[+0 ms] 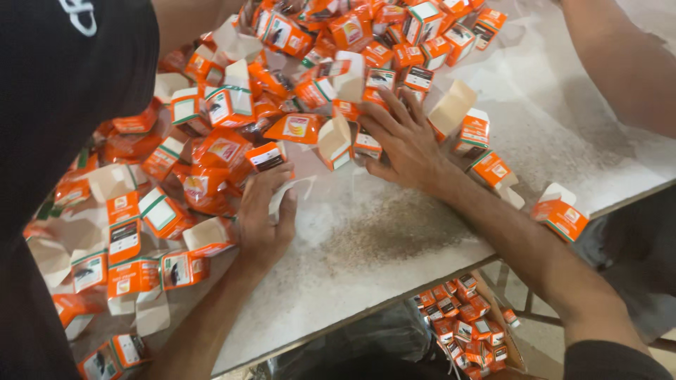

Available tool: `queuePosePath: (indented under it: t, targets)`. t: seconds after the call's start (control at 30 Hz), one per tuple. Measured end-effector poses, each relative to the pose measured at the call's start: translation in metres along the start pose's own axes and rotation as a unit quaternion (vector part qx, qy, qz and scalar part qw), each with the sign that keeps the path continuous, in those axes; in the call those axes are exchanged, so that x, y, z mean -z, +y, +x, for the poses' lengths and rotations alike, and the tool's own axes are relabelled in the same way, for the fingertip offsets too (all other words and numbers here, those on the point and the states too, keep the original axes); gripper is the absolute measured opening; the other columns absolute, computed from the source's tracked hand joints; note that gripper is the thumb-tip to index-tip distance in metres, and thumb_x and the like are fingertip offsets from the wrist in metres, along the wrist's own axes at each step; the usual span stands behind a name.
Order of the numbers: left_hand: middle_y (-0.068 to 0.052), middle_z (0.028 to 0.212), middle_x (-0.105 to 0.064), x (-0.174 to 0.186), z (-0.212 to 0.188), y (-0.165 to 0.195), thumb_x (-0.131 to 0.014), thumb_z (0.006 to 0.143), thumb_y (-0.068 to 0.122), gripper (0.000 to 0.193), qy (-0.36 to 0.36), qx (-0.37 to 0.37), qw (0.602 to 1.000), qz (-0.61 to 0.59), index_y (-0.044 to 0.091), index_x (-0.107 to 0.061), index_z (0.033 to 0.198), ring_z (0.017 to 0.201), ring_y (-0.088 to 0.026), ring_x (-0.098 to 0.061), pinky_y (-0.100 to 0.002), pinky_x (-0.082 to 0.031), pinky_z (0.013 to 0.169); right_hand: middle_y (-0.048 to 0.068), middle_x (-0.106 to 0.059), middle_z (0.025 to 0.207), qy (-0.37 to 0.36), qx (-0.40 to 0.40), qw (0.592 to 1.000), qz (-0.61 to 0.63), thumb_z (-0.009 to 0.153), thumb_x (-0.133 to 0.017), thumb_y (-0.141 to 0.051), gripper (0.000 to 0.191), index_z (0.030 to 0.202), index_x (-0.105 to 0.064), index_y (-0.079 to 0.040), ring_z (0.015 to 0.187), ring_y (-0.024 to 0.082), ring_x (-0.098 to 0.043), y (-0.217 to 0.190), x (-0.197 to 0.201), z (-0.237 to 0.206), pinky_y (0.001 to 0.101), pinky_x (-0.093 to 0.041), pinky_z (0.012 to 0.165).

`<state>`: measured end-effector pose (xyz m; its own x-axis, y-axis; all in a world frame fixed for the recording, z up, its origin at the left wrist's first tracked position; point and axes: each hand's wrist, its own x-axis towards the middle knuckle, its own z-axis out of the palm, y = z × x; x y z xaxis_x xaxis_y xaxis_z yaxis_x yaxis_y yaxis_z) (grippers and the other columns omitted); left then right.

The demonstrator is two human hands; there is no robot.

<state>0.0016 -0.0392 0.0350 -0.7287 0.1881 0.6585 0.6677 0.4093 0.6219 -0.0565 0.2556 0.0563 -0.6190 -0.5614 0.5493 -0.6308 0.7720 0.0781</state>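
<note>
Head view, looking down on a pale, speckled table (394, 239) heaped with small orange cartons (232, 105), many with end flaps open.

Left hand (264, 214): palm down at the near edge of the heap, fingers curled over a flattened white flap or carton blank (285, 193). It seems to be grasping that piece, though the fingers cover most of it. An orange carton with a dark label (266, 156) lies just beyond the fingertips, touching or nearly so; cannot tell which.

Right hand (403, 141): fingers spread and flat, released, resting on cartons at the right side of the heap. A carton with a white end (366, 144) sits under the thumb side. An open carton with a tan inside (451, 107) lies just right of the fingers.

Loose cartons (493, 169) sit beside the right forearm; one more (561, 211) at the table's right edge.

Another person's bare arm (620, 63) crosses the far right corner, hand cut off. A dark-clothed figure (63, 91) blocks the far left of the heap.

Below the table's near edge, a box of more orange cartons (465, 324), partly hidden.
</note>
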Motion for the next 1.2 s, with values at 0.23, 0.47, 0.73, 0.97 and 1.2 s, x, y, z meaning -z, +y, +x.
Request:
queuePosePath:
  t: [0.23,0.47,0.73,0.97,1.2]
  targets:
    - [-0.019,0.130,-0.067,0.000,0.004,0.003,-0.066,0.098,0.007,0.025,-0.030,0.008,0.999,0.028,-0.003,-0.061,0.121,0.119,-0.036,-0.064,-0.043,-0.052,0.103,0.011,-0.053,0.152,0.019,-0.089,0.992,-0.089,0.099,-0.074,-0.040,0.066,0.148,-0.056,-0.001,0.145,0.033,-0.043,0.107,-0.021,-0.004,0.0578,-0.024,0.120]
    - [-0.022,0.150,-0.053,-0.005,-0.002,0.007,-0.068,0.095,0.013,0.040,-0.069,-0.090,0.986,0.124,0.001,-0.056,0.131,0.139,-0.044,-0.052,-0.052,-0.044,0.116,0.022,-0.039,0.165,-0.019,-0.119,0.985,-0.120,0.088,-0.083,-0.041,0.084,0.153,-0.049,-0.001,0.155,0.041,-0.036,0.067,0.055,-0.034,0.0582,-0.027,0.128]
    - [-0.029,0.164,-0.018,-0.041,0.012,0.005,-0.073,0.085,0.048,0.084,-0.174,-0.099,0.951,0.235,0.017,-0.040,0.156,0.149,-0.056,-0.011,-0.078,-0.009,0.113,0.030,-0.033,0.162,-0.028,-0.402,0.880,-0.253,0.083,-0.078,-0.065,0.101,0.162,-0.044,-0.011,0.148,0.054,-0.032,0.014,0.134,-0.195,0.0653,-0.025,0.118]
    - [-0.018,0.167,-0.021,-0.045,0.018,0.005,-0.078,0.075,0.048,0.096,-0.168,-0.069,0.947,0.263,0.022,-0.038,0.158,0.153,-0.050,-0.010,-0.080,-0.011,0.115,0.028,-0.022,0.172,0.109,-0.373,0.911,0.139,0.117,-0.049,-0.044,0.071,0.169,-0.026,-0.002,0.160,0.046,-0.022,0.131,0.056,-0.155,0.0514,-0.026,0.128]
    - [-0.010,0.168,-0.019,-0.030,0.000,0.012,-0.080,0.078,0.056,0.098,-0.103,-0.063,0.952,0.281,0.022,-0.037,0.159,0.153,-0.050,-0.011,-0.082,-0.016,0.109,0.021,-0.038,0.161,0.138,-0.358,0.840,0.382,0.116,-0.047,-0.041,0.058,0.157,-0.049,0.000,0.136,0.021,-0.050,0.123,-0.029,-0.044,0.0350,-0.043,0.115]
